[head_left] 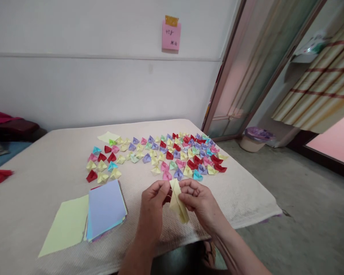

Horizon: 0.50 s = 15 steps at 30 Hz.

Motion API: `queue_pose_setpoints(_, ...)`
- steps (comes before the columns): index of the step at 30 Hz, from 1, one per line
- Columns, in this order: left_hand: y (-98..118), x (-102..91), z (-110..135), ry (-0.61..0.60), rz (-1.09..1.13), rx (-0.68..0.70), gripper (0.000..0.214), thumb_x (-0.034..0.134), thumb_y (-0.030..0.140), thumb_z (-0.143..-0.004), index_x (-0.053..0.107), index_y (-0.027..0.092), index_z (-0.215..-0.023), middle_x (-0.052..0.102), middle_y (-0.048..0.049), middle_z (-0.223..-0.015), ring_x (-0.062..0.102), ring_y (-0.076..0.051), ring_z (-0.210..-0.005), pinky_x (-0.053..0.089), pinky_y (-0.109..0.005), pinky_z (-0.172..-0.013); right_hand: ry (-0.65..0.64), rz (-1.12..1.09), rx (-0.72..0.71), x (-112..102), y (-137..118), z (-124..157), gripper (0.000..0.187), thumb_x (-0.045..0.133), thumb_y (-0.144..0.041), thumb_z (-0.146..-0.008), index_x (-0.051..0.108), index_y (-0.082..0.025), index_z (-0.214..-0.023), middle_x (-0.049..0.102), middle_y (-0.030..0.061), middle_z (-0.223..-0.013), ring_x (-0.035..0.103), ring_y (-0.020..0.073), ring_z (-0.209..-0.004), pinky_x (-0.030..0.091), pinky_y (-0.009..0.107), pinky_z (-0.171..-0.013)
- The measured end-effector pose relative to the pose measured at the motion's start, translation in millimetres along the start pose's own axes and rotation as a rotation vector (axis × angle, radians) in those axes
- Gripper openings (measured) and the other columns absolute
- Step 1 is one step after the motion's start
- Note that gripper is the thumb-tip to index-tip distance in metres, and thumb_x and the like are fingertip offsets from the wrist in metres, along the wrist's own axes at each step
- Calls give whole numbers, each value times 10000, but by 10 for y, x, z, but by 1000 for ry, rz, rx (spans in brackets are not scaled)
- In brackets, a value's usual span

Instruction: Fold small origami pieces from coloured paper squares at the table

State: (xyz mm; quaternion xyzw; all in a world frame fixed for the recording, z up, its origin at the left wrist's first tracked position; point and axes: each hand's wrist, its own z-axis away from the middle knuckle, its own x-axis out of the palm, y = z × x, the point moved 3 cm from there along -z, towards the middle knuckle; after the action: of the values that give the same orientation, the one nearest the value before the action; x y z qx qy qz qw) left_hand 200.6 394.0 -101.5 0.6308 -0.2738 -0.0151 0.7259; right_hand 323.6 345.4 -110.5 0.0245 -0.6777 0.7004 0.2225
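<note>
Between my two hands, above the front edge of the covered table (149,229), is a folded piece of pale yellow paper (177,204). My left hand (154,198) pinches its upper left edge between thumb and fingers. On the right edge, my right hand (197,198) grips it with thumb and fingertips. The paper is narrow, with a crease running down it and a lower end that hangs free. Just beyond my hands stand many small folded paper boats (178,174) in purple, pink, yellow, red, blue and green.
A stack of coloured paper (107,208) lies left of my hands, beside a pale green sheet (65,223). Another pale sheet (106,136) lies at the back. A bin (255,139) stands on the floor at right. A pink note (171,36) hangs on the wall.
</note>
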Motion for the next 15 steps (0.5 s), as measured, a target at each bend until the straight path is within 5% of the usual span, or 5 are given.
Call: queue_pose_setpoints(15, -30, -26, 16, 35, 6, 61, 69, 657, 209, -775, 611, 171, -809, 599, 38, -638, 544, -90, -609, 434, -205, -603, -132, -277, 90, 24, 48, -17, 248, 815, -127, -626, 679, -134, -833, 612, -28, -581, 416, 13, -416, 243, 115, -384)
